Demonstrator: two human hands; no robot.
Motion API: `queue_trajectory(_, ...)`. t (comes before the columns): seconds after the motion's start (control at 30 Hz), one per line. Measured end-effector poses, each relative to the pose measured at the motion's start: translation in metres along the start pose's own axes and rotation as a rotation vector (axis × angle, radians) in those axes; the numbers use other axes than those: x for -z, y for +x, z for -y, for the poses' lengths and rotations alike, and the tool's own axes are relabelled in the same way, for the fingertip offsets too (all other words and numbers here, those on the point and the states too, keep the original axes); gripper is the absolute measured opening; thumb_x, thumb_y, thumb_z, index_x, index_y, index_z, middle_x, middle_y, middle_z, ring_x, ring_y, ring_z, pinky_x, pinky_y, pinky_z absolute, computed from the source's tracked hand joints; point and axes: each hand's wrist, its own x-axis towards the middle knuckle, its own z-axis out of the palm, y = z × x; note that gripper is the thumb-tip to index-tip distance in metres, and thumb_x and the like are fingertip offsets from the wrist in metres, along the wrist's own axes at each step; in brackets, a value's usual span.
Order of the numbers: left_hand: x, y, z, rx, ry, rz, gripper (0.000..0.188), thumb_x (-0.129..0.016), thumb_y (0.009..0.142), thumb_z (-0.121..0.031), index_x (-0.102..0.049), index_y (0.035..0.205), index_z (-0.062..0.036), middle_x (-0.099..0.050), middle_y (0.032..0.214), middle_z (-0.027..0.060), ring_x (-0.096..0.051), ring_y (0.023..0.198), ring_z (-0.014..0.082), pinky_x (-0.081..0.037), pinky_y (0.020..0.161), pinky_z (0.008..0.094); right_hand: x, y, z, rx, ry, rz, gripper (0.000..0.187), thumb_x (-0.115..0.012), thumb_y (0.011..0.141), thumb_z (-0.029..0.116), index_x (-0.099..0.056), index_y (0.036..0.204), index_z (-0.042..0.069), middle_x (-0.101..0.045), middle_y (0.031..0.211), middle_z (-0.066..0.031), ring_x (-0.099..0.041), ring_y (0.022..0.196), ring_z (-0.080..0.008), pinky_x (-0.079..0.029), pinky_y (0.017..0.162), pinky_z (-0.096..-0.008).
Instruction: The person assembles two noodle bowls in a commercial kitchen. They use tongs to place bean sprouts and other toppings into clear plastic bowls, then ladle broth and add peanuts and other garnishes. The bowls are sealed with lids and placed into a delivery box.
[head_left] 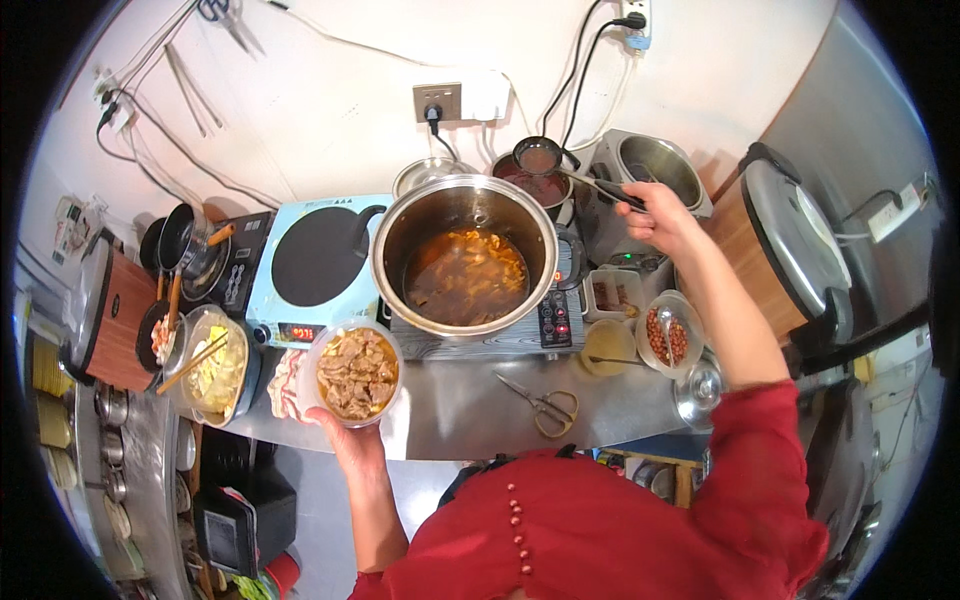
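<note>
Tub of cut meat in liquid was found at the near edge of the surface, ahead and to the left of the large pot. We judged it moderately heavy for its size and liable to slop if tipped. The wall, apparently thin plastic, would probably flex under a pinch, and any grease on it would make it slippery; we would support it from below, with a thumb at the rim. We rated the meat soft.

Ladle was noted over the small pot at the back. We judged it stiff and light, heavier at the bowl when filled, and best held at the dark end of its handle. We could not tell how full the bowl was.

As to pose, we recorded the left hand grasping the tub at its near side, thumb at the rim, the other fingers largely hidden, the forearm rising from the lower edge. We could not tell whether the tub's base touched the surface. The right hand was curled around the ladle handle, its arm extended forward from the right, the bowl directed leftward.
</note>
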Motion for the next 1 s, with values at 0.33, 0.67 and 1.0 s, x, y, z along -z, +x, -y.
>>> queue_trajectory(0.33,0.010,0.001,0.012,0.031,-0.073,-0.111,0.082,-0.045,0.091,-0.069,-0.033,0.149,-0.0121,-0.042,0.150,0.0054,-0.042,0.136,0.0249,-0.035,0.111,0.0476,-0.070,-0.120,0.005,-0.132,-0.155,0.164,0.047,-0.052,0.097,0.023,-0.046,0.136,-0.002,-0.056,0.073,-0.0033,-0.028,0.040,-0.0011,-0.022,0.034,-0.0171)
queue_trajectory(0.67,0.000,-0.001,0.002,-0.004,-0.082,-0.125,0.079,-0.047,0.092,-0.065,-0.034,0.148,-0.0100,-0.045,0.146,0.0065,-0.044,0.134,0.0241,-0.039,0.108,0.0456,-0.129,-0.153,-0.049,-0.204,-0.309,0.523,0.042,-0.049,0.097,0.009,-0.051,0.138,0.002,-0.053,0.074,-0.0024,-0.031,0.045,-0.0012,-0.024,0.040,-0.0183)
queue_trajectory(1.0,-0.004,0.002,-0.002,-0.052,-0.089,-0.045,0.085,-0.048,0.090,-0.068,-0.034,0.147,-0.0075,-0.046,0.145,0.0080,-0.046,0.133,0.0238,-0.039,0.109,0.0436,-0.134,-0.153,-0.058,-0.259,-0.254,0.531,0.042,-0.050,0.097,0.012,-0.051,0.138,0.003,-0.055,0.076,-0.0044,-0.031,0.045,-0.0013,-0.024,0.039,-0.0192)
